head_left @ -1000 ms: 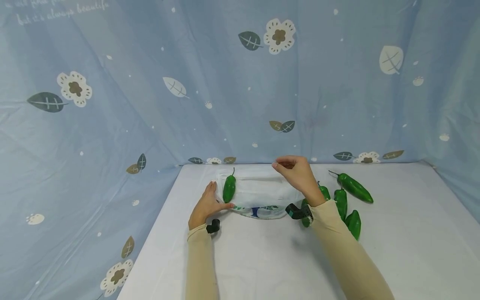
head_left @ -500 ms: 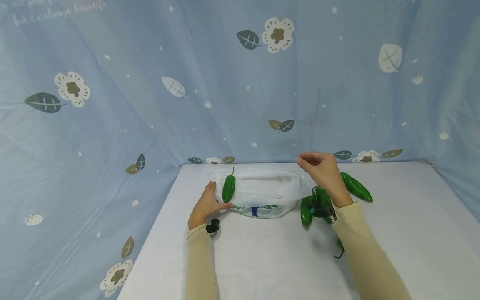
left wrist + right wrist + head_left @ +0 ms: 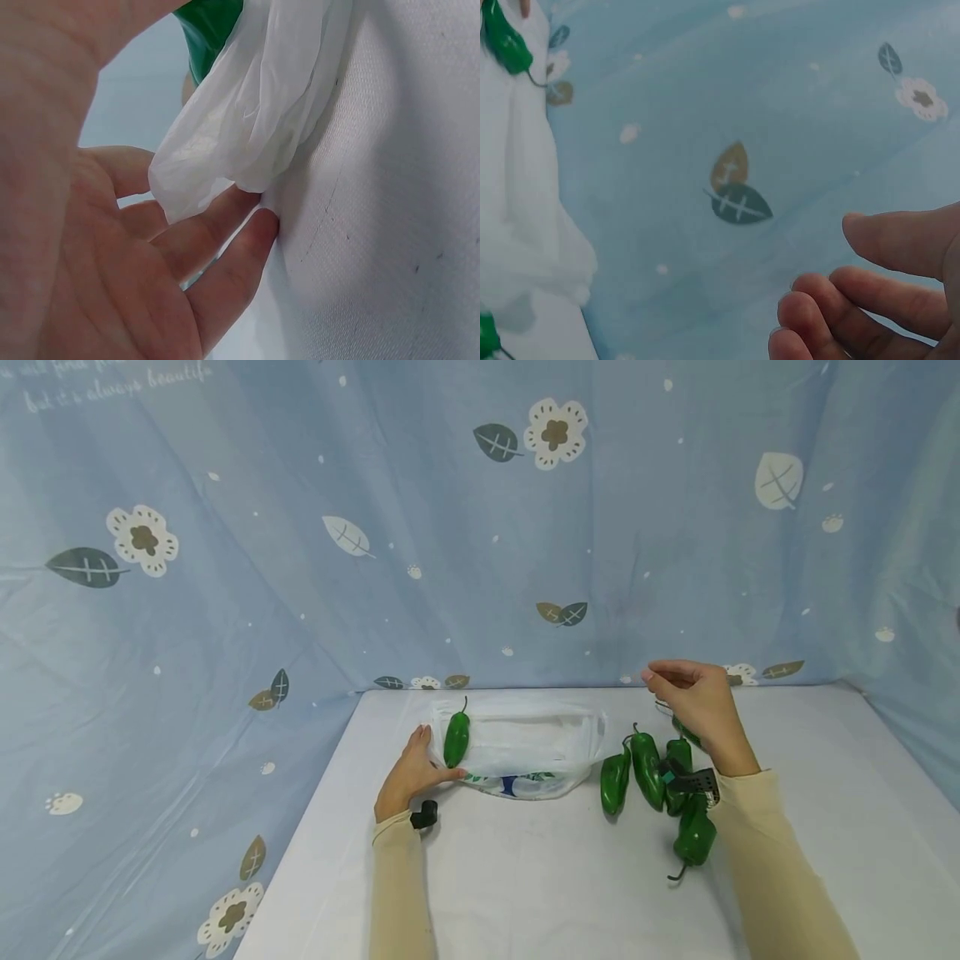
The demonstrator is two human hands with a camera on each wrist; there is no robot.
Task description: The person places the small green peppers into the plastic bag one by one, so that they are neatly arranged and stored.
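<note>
Across the top and left of the frame hangs a blue printed cloth (image 3: 675, 543), with a white table (image 3: 525, 877) below it. At the centre of the table lies a white plastic bag (image 3: 532, 743). At its left end is the left hand (image 3: 408, 775), fingers straight and thumb spread wide along the near edge, touching the plastic. Right of centre, the right hand (image 3: 696, 697) is raised, fingers loosely curled, thumb slightly apart, holding nothing.

One green pepper (image 3: 457, 739) lies at the bag's left end; whether inside the mouth or on top, I cannot tell. Four more peppers (image 3: 647, 768) cluster right of the bag, and a fifth (image 3: 686, 731) is partly hidden behind the right hand. A small black camera (image 3: 425, 814) sits on the left wrist.

The step looks like a reach between peppers while the bag is steadied; the next move probably calls for lowering the right hand and pinching one.
</note>
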